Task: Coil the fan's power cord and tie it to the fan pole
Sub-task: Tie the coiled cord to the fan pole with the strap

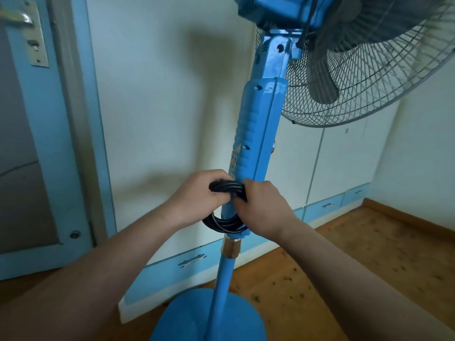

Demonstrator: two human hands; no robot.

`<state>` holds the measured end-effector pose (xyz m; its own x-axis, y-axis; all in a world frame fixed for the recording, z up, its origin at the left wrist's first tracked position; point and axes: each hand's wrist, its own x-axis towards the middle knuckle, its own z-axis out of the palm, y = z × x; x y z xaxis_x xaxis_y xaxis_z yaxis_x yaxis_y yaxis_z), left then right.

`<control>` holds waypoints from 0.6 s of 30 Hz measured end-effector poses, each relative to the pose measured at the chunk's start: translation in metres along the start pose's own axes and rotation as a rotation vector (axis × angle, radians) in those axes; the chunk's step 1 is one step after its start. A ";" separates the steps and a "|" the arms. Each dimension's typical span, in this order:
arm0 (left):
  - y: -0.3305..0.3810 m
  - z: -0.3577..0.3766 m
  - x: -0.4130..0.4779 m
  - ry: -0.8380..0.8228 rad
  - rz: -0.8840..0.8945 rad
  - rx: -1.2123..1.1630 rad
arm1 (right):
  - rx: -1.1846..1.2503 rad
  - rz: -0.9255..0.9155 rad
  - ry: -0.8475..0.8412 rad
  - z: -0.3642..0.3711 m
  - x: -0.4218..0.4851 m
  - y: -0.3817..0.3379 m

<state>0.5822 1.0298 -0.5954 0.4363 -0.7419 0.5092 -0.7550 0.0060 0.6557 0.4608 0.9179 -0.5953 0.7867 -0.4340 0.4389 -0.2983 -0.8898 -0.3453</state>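
A blue standing fan rises in front of me, its pole (222, 269) running down to a round blue base (187, 316). The black power cord (225, 223) is gathered into a coil pressed against the lower end of the fan's thick blue column (253, 134). My left hand (197, 195) grips the upper part of the coil on the column's left side. My right hand (263, 205) clasps the cord on the right, fingers curled around the strands. The coil's lower loop hangs below both hands, just above a brass collar (231, 247).
The fan's wire cage (369, 77) and grey blades fill the upper right. A white cabinet wall with blue drawers (192, 260) stands behind. A blue-framed door (32, 119) is at the left. Wooden floor (344, 254) extends right.
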 end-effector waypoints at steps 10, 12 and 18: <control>-0.009 -0.005 0.008 0.201 -0.184 -0.260 | 0.079 0.062 0.010 -0.061 0.013 -0.023; -0.006 -0.006 0.014 0.222 -0.233 -0.348 | 0.274 0.072 0.290 -0.086 0.026 -0.025; 0.004 -0.002 0.023 0.270 -0.326 -0.460 | 0.760 0.175 0.669 -0.158 0.096 -0.026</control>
<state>0.5904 1.0142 -0.5797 0.7625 -0.5591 0.3255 -0.2997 0.1405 0.9436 0.4583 0.8775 -0.4128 0.2334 -0.7456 0.6242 0.2245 -0.5833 -0.7806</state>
